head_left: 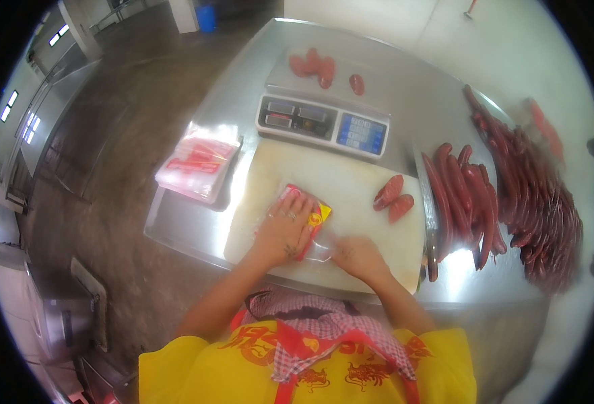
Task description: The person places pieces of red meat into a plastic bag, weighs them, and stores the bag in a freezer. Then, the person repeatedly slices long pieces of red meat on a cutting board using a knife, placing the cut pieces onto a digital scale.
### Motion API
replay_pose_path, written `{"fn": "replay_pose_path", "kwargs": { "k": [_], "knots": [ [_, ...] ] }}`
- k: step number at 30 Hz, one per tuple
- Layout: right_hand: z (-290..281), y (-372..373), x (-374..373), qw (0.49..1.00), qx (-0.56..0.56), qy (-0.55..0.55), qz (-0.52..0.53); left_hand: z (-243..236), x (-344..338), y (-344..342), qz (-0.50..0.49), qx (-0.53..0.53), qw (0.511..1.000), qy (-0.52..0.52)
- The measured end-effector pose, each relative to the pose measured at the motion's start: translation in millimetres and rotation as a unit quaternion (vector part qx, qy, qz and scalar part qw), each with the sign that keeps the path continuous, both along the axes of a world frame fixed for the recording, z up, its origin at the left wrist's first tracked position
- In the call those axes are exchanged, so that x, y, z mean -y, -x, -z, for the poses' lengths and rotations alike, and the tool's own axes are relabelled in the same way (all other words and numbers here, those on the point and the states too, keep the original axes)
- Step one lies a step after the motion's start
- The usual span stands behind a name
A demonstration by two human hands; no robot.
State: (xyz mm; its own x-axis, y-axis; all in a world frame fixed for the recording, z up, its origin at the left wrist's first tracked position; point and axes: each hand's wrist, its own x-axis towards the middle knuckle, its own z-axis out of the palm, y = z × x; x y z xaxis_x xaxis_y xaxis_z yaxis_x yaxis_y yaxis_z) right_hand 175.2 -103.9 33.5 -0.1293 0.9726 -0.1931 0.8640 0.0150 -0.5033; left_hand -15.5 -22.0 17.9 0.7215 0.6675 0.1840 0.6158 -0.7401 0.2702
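Toward the tabletop (184,221) front edge, the left hand (286,223) is pressing the bag (320,214), fingers (296,203) unclenched; blur is hiding the right hand (355,255) grasp. Hard pulling could be tearing it.

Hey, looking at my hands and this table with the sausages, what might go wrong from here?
The left hand lies flat on the pack while the right hand is at its clear end; uneven pressure might wrinkle or tear the film.

The bags are stacked right at the edge of the table, so a bump could send some to the floor.

Two sausage pieces lie loose on the board and might get knocked.
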Motion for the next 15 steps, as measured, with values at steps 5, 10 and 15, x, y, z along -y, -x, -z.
{"fn": "replay_pose_path", "kwargs": {
  "k": [5, 10, 15],
  "knots": [
    [1.6, 2.4, -16.1, 0.904, -0.358, 0.17, 0.162, -5.8, -17.8, 15.7, 0.009, 0.178, 0.926, 0.332],
    [8.6, 22.5, -22.1, 0.911, -0.327, 0.108, 0.224, -12.8, -22.7, 22.8, -0.067, 0.278, 0.906, 0.313],
    [17.2, 28.6, -30.9, 0.931, -0.248, -0.165, 0.209, 4.7, 7.8, -3.3, 0.003, 0.001, 0.997, 0.075]
  ]
}}
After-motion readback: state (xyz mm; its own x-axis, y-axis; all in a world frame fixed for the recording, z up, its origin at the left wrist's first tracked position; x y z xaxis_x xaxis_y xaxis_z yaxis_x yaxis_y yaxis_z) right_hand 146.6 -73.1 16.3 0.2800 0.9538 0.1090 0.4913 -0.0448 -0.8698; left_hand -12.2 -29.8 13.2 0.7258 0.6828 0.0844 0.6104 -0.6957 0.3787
